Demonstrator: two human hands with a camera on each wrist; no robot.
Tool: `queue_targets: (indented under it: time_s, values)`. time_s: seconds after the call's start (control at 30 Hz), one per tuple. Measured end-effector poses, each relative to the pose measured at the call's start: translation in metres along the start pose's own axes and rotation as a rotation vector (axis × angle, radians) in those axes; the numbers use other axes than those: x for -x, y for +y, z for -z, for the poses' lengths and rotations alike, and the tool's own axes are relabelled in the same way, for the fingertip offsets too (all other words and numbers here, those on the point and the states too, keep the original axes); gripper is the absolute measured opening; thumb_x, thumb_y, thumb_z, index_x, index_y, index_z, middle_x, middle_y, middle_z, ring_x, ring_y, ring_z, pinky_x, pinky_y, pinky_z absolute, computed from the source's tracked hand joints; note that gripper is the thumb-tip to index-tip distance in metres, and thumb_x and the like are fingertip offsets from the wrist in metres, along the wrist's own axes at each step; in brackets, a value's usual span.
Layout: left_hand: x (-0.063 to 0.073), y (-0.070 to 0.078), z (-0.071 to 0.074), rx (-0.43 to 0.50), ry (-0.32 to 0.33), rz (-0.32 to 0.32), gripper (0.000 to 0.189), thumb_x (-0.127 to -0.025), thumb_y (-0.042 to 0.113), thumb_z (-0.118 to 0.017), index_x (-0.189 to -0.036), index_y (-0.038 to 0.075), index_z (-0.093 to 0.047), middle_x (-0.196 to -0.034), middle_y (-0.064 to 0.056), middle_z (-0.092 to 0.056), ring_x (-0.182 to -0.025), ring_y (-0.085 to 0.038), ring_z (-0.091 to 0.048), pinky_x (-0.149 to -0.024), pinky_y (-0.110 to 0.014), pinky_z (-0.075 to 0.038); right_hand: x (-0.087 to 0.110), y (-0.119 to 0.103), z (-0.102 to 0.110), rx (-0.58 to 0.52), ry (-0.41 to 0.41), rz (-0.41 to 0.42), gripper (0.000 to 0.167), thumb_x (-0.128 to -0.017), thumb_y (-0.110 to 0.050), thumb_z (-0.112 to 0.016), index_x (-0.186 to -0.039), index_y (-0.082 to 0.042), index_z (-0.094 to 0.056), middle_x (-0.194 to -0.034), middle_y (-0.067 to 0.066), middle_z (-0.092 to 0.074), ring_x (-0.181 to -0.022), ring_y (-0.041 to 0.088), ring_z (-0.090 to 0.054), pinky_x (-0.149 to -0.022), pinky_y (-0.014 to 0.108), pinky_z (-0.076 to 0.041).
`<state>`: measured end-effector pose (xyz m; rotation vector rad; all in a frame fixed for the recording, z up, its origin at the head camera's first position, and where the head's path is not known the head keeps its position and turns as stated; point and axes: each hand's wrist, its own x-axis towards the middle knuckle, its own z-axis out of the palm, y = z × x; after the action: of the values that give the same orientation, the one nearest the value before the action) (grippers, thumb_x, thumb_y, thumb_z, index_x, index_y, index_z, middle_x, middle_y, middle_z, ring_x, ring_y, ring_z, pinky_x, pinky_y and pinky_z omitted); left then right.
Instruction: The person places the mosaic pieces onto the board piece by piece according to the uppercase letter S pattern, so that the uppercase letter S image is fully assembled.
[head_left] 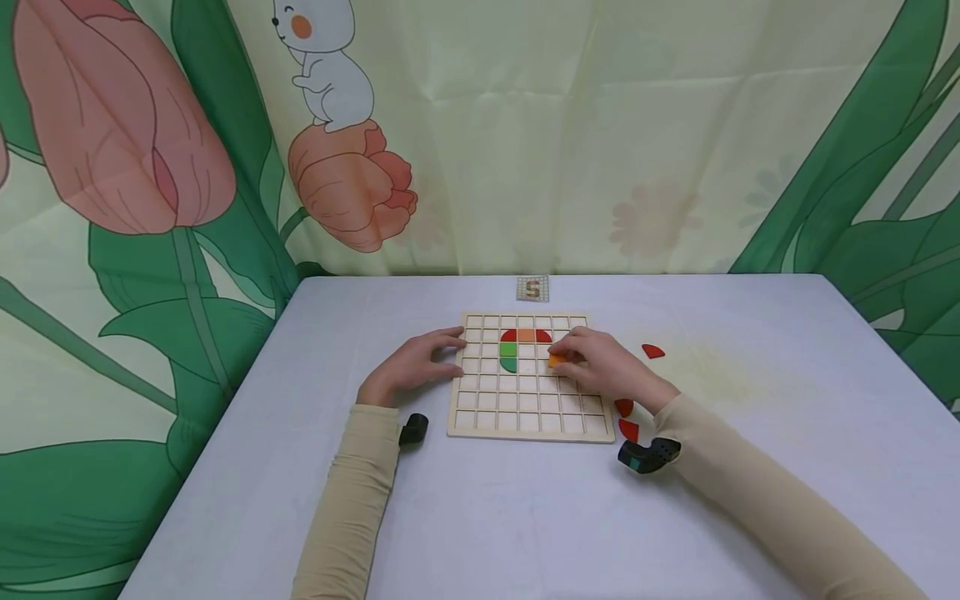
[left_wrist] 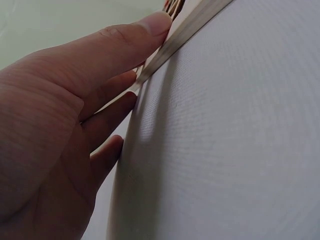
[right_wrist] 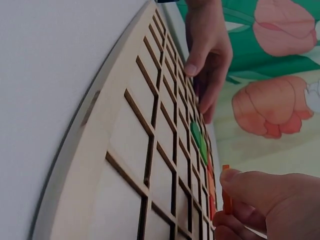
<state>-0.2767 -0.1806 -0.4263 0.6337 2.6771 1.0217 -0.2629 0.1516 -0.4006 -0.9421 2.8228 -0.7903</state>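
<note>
A wooden grid board [head_left: 487,423] lies on the table, divided into square cells. Toward its upper middle sit a red quarter-round tile [head_left: 508,336], an orange square tile [head_left: 527,335], another red quarter-round tile [head_left: 543,336], a light green square tile [head_left: 508,349] and a dark green quarter-round tile [head_left: 508,364]. My right hand [head_left: 600,362] pinches an orange tile [right_wrist: 227,192] between thumb and fingers, over the board's right part. My left hand [head_left: 416,362] rests at the board's left edge, fingers extended and thumb tip on the rim.
Loose red quarter-round tiles lie right of the board, one farther off [head_left: 652,351] and two near its lower right edge, such as this red tile [head_left: 628,430]. Behind the board lies a small patterned card [head_left: 532,288]. A printed curtain [head_left: 525,167] hangs behind the table.
</note>
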Motion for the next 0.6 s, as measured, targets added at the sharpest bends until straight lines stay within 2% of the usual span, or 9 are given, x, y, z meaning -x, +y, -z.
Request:
queue_targets:
  time_s: [0.3, 0.6]
  values:
    - [-0.001, -0.002, 0.0, -0.009, 0.004, -0.013, 0.052, -0.086, 0.025, -0.076, -0.133, 0.006, -0.06, -0.154, -0.002, -0.039, -0.144, -0.021, -0.031, -0.116, -0.037, -0.027, -0.016, -0.012, -0.012, 0.037, -0.005, 0.078, 0.027, -0.09, -0.015, -0.072, -0.115, -0.004, -0.071, -0.101, 0.004, -0.062, -0.089, 0.019, -0.056, -0.077, 0.033, -0.05]
    - [0.0, -0.002, 0.0, -0.015, 0.003, -0.022, 0.053, -0.087, 0.025, -0.076, -0.133, 0.006, -0.06, -0.154, -0.003, -0.039, -0.144, -0.021, -0.03, -0.116, -0.037, -0.027, -0.02, -0.015, -0.014, 0.03, -0.003, 0.056, 0.028, -0.089, -0.014, -0.073, -0.115, -0.003, -0.071, -0.103, 0.006, -0.063, -0.092, 0.02, -0.057, -0.081, 0.035, -0.051]
